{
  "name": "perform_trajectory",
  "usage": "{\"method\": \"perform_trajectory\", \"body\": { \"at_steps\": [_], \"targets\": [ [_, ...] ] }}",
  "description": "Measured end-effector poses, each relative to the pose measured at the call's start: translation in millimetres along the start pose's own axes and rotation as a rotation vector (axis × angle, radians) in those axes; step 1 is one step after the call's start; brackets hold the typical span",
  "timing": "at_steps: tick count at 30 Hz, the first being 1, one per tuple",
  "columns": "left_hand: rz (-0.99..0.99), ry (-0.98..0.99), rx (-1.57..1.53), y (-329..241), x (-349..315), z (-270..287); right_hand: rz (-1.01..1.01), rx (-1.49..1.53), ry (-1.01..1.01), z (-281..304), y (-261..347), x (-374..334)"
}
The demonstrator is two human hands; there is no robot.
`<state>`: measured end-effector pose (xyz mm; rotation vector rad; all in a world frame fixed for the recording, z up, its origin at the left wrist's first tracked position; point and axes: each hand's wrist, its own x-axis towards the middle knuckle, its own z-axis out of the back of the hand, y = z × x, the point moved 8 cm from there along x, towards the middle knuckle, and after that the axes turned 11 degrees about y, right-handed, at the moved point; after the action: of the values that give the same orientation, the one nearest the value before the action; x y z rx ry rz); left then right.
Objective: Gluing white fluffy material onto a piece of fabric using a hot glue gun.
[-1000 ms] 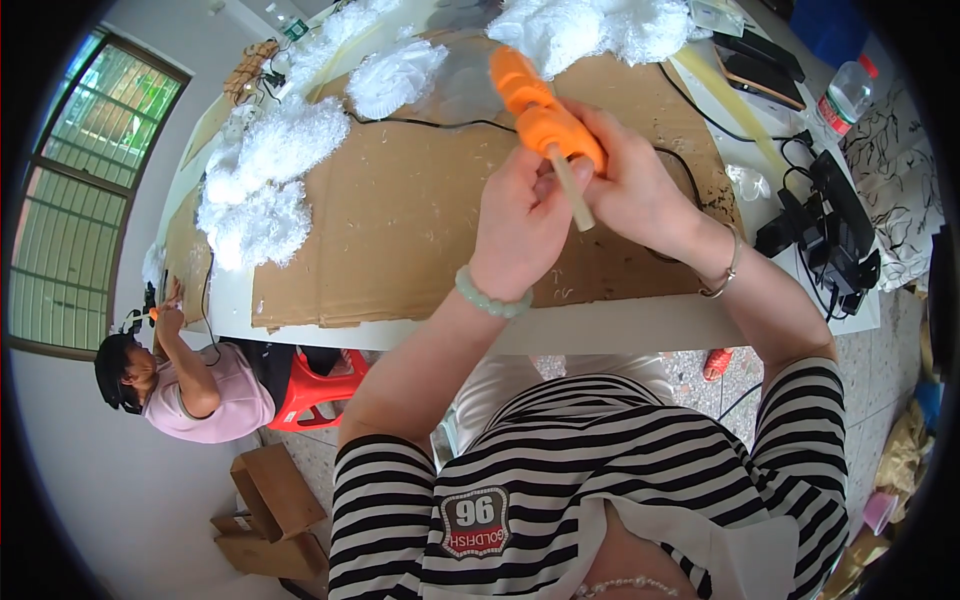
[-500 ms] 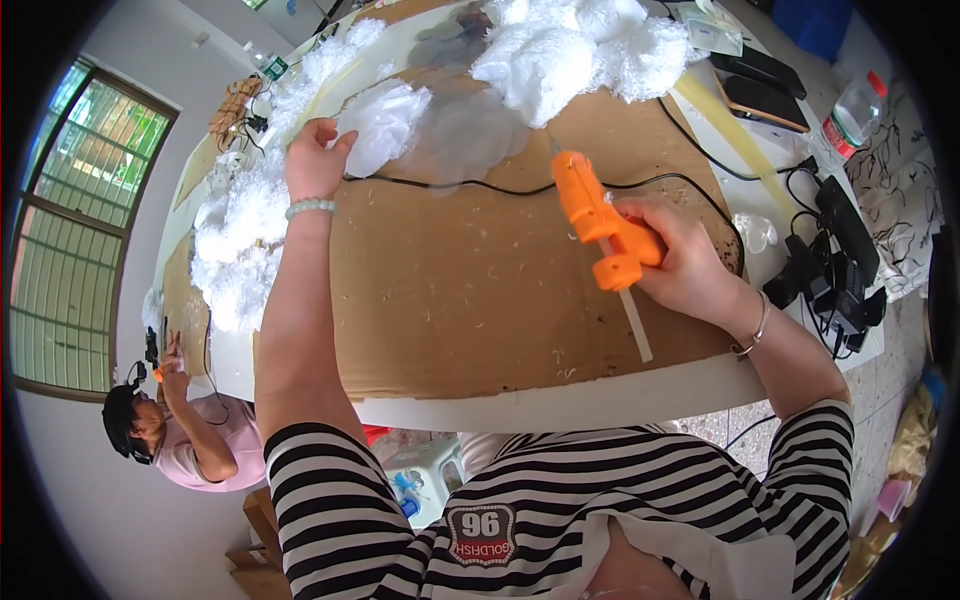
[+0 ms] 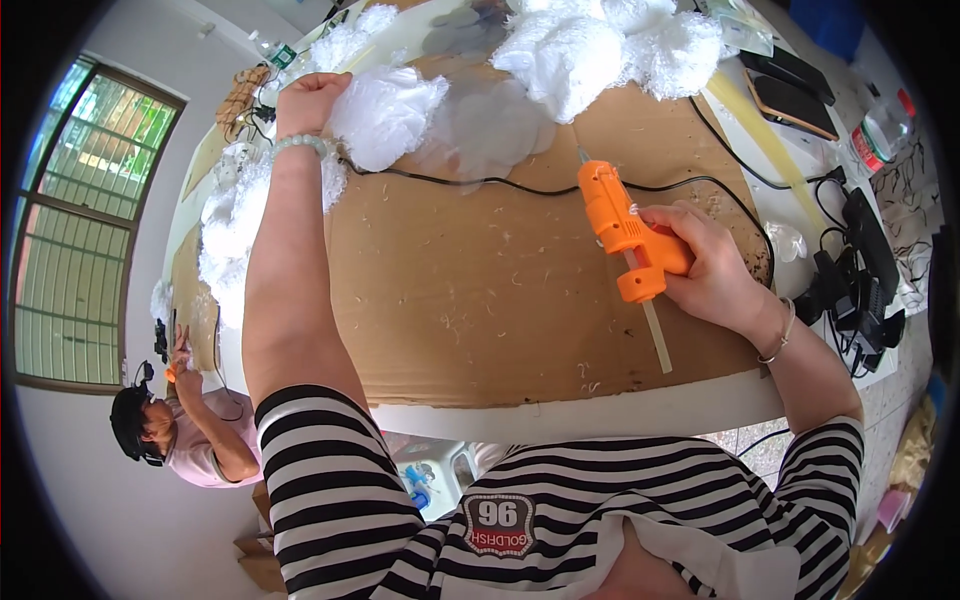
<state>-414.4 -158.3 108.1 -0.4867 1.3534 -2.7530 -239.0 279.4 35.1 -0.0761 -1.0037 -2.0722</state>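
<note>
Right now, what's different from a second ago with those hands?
The left hand has come off the orange glue gun and reached forward and left, to the edge of a white bundle. The right hand, still holding the gun, has shifted rightward. The cardboard lies as it was.

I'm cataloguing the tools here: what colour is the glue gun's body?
Orange: the glue gun in the right hand shows best in the head view.

- It looks to me like a small handicraft workshop.
- A cardboard sheet (image 3: 450,290) lies over the white table (image 3: 640,417).
- White fluffy material (image 3: 560,62) is there in heaps.
- The right hand (image 3: 715,265) holds an orange glue gun (image 3: 618,222).
- I see a co-worker (image 3: 208,455) at the left.
</note>
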Motion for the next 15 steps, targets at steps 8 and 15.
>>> {"method": "perform_trajectory", "body": {
  "at_steps": [8,15],
  "targets": [
    [-0.008,0.400,0.597,-3.3,-55.0,-35.4,-0.008,-0.009,-0.045,1.4,-4.8,-4.0],
    [-0.061,0.007,0.569,-9.7,-47.7,-13.1,-0.038,0.024,-0.048,-4.6,-13.4,-5.9]
  ]
}}
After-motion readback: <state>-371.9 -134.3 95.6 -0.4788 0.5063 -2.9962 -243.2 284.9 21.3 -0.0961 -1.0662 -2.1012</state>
